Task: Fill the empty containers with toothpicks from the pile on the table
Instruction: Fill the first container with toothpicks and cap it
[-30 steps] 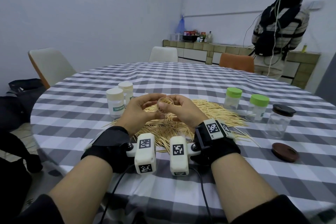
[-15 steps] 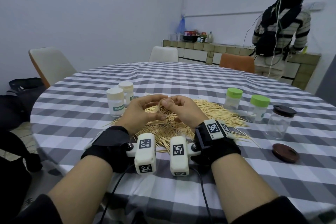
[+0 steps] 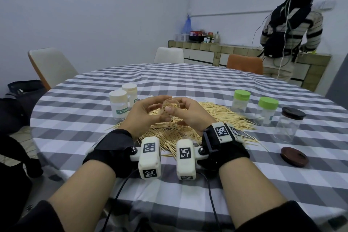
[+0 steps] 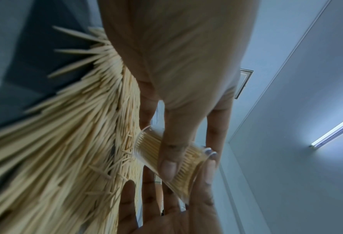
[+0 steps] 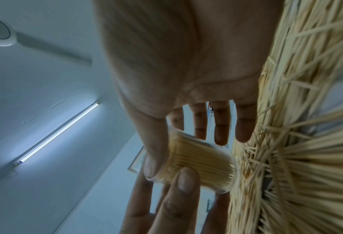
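Both my hands hold one small clear container (image 3: 170, 106) packed with toothpicks, tilted just above the toothpick pile (image 3: 216, 117) on the checked tablecloth. My left hand (image 3: 150, 113) grips it from the left, with its thumb lying across the clear wall of the container (image 4: 188, 159). My right hand (image 3: 186, 113) pinches the container (image 5: 202, 161) from the right between thumb and fingers. The wrist views show the toothpicks standing tightly side by side inside. The pile (image 4: 56, 142) spreads under both wrists.
Two cream-lidded containers (image 3: 118, 107) stand left of the pile. Two green-lidded ones (image 3: 267, 111) stand on the right, then a clear jar with a dark lid (image 3: 289, 124) and a loose brown lid (image 3: 294, 156). A person stands at the far counter, with chairs round the table.
My hands stay above the pile and have turned the container slightly between the fingers. The person at the back has shifted an arm.
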